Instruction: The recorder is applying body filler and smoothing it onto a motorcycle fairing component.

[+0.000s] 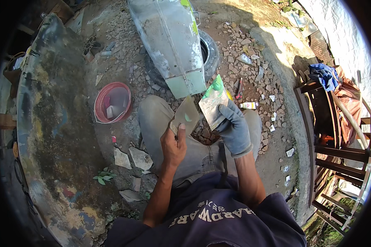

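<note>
My bare left hand [174, 144] pinches a thin, flat spreader [186, 113] with a small dab of green paste on its face. In my grey-gloved right hand [233, 129] is a flat, pale plate [212, 109], smeared with brighter green paste along its upper edge. The two sheets are held side by side above my knees, close together. Just beyond them lies a long grey metal body part [175, 45], with a pale green patch at its near end. It rests on a black tyre [212, 53].
A red bucket [98, 108] of cloudy water stands at left. Right of my glove lie a small white-and-yellow tube [248, 105] and a red-handled tool [239, 88] among broken stones [268, 119]. A worn concrete ledge [53, 123] runs along the left; a wooden rack [338, 152] stands at right.
</note>
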Demonstrator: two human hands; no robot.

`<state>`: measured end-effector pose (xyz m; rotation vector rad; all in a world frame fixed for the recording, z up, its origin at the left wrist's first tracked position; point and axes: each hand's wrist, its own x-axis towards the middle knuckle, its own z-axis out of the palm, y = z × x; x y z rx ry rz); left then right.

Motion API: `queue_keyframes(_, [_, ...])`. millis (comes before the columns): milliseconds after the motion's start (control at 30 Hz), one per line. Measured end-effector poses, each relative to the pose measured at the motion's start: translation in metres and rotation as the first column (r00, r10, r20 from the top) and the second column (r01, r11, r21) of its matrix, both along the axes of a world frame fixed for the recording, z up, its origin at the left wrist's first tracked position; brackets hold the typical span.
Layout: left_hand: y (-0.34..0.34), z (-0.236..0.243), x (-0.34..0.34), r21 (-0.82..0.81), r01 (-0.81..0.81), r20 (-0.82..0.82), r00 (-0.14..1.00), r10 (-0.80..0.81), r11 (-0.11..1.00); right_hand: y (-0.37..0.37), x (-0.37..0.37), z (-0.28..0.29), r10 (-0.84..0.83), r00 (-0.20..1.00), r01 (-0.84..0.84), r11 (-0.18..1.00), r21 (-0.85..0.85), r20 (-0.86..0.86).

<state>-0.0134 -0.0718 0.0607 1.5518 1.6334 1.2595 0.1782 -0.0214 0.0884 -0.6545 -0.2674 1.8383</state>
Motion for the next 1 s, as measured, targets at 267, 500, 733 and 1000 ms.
queue_keyframes(267, [0.004,0.002,0.03,0.021,-0.083,0.117,0.99,0.08,0.996,-0.017,-0.006,0.001,-0.661,0.05,-0.42,0.666,0.616,0.749])
queue_keyframes(500, [0.007,-0.004,0.04,0.009,-0.143,0.137,0.98,0.14,0.99,-0.016,-0.012,0.005,-0.576,0.01,-0.463,0.722,0.515,0.817])
queue_keyframes(733, [0.008,0.0,0.053,0.034,-0.18,0.269,0.949,0.164,0.983,-0.011,-0.011,0.003,-0.618,0.004,-0.489,0.685,0.541,0.786])
queue_keyframes(1000, [0.005,-0.004,0.054,-0.06,-0.153,0.276,0.947,0.164,0.986,-0.009,-0.013,0.014,-0.666,-0.061,-0.559,0.64,0.527,0.744])
